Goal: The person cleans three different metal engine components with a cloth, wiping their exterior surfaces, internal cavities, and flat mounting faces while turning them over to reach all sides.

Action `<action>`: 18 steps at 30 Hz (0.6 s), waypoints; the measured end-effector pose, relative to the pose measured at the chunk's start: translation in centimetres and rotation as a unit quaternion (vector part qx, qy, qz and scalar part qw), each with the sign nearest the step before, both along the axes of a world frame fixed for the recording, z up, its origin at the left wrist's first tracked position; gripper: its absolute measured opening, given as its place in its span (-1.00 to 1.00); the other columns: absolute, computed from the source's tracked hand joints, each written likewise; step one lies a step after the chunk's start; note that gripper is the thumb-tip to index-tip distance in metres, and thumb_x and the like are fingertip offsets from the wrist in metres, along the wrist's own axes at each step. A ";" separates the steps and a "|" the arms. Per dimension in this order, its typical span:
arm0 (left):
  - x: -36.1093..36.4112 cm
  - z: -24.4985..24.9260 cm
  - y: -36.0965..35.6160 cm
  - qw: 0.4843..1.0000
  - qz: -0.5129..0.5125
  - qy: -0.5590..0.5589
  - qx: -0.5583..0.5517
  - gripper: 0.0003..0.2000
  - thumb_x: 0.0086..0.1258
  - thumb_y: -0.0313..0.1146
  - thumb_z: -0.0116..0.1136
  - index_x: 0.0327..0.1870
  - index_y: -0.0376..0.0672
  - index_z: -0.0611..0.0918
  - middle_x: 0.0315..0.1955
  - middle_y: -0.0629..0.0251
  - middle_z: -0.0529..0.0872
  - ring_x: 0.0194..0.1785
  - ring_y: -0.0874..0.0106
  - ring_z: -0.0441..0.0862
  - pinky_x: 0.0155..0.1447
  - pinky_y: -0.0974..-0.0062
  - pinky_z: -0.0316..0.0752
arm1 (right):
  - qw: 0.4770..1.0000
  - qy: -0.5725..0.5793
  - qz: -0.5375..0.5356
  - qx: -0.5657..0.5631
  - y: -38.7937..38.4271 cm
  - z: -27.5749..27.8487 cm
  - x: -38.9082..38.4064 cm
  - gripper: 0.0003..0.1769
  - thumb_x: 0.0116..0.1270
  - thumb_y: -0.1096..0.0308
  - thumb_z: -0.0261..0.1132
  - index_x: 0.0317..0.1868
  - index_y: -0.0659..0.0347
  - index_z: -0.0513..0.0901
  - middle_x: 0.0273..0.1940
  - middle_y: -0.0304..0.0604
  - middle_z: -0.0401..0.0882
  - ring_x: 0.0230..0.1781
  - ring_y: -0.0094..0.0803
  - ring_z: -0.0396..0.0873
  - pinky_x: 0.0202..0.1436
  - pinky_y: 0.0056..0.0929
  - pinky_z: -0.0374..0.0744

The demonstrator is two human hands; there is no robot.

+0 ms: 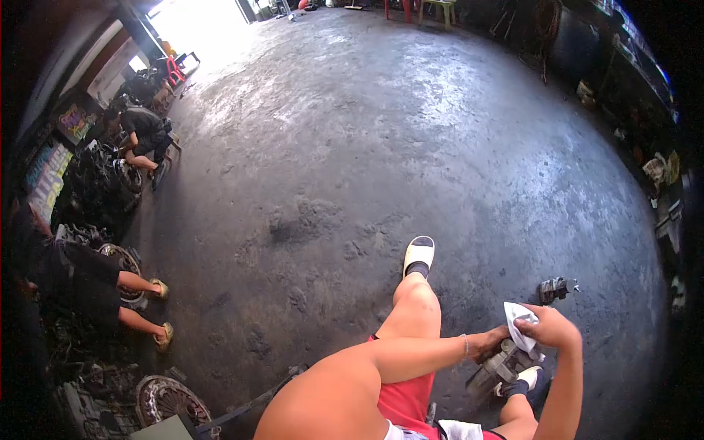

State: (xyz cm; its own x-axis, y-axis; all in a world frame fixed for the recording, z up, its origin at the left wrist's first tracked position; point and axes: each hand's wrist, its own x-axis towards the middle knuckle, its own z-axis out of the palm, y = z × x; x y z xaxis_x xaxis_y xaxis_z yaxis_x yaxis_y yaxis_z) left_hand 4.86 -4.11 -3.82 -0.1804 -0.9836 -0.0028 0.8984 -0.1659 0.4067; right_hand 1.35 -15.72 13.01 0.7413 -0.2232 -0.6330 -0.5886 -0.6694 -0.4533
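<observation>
A white cloth [516, 339] is pinched in my right hand [551, 327], over the top of a grey metal engine part [501, 367]. My left hand [488, 345], with a bracelet at its wrist, closes on the upper end of that part. Its fingertips are partly hidden by the cloth. The engine part sits low between my legs, close to my foot in a light slide [529, 377]. A smaller dark metal part [557, 290] lies on the floor just beyond my hands.
At left, one person [143, 136] sits by a motorcycle wheel [129, 176], and another person's legs [139, 301] show near a second wheel [125, 268]. A wheel [172, 403] is at lower left. Clutter lines the right wall. Stools [438, 10] stand at the back.
</observation>
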 end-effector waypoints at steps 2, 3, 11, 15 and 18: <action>0.3 -0.9 0.0 0.999 -0.021 0.011 0.037 -0.53 0.40 0.00 -0.12 0.20 -0.10 0.39 0.04 0.29 0.54 0.07 0.46 0.52 0.14 0.44 0.44 | 0.958 -0.118 0.053 -0.257 2.9 -0.3 -0.1 -0.47 0.08 0.18 0.32 0.06 0.22 0.52 -0.27 -0.01 0.62 -0.21 -0.04 0.56 -0.16 -0.20 0.51; 0.8 0.5 0.6 0.998 -0.002 0.004 0.056 -0.52 0.41 0.00 -0.12 0.21 -0.13 0.38 0.07 0.28 0.52 0.08 0.45 0.51 0.15 0.41 0.43 | 0.918 -0.208 0.083 -0.328 3.6 -1.6 -0.5 -0.59 0.07 0.28 0.28 -0.03 0.22 0.57 -0.32 -0.04 0.60 -0.31 -0.09 0.54 -0.26 -0.21 0.49; 1.1 0.5 -0.6 0.999 0.000 0.018 0.037 -0.17 0.13 0.44 -0.19 0.15 -0.17 0.44 -0.01 0.22 0.60 -0.03 0.37 0.59 0.04 0.34 0.51 | 0.908 -0.288 -0.221 -0.211 0.4 -2.2 -1.5 -0.63 0.34 0.24 0.06 -0.42 0.44 0.52 -0.58 0.21 0.45 -0.57 0.07 0.46 -0.43 -0.10 0.35; 1.1 1.6 0.3 0.994 0.035 0.020 0.100 -0.28 0.22 0.36 -0.17 0.08 -0.16 0.49 -0.09 0.26 0.64 -0.09 0.39 0.61 -0.01 0.38 0.53 | 0.934 -0.210 -0.141 -0.254 1.6 -3.4 -1.7 -0.67 0.30 0.20 0.12 -0.23 0.37 0.53 -0.42 0.12 0.53 -0.41 0.02 0.51 -0.34 -0.10 0.41; 0.2 -1.2 -0.6 0.991 0.092 -0.026 0.096 -0.38 0.31 0.26 -0.17 0.07 -0.14 0.50 -0.10 0.28 0.64 -0.10 0.42 0.60 -0.01 0.42 0.53 | 0.878 -0.238 0.060 -0.410 4.2 -3.0 -1.6 -0.59 0.21 0.17 0.20 -0.06 0.33 0.49 -0.27 0.00 0.53 -0.27 -0.07 0.49 -0.25 -0.16 0.45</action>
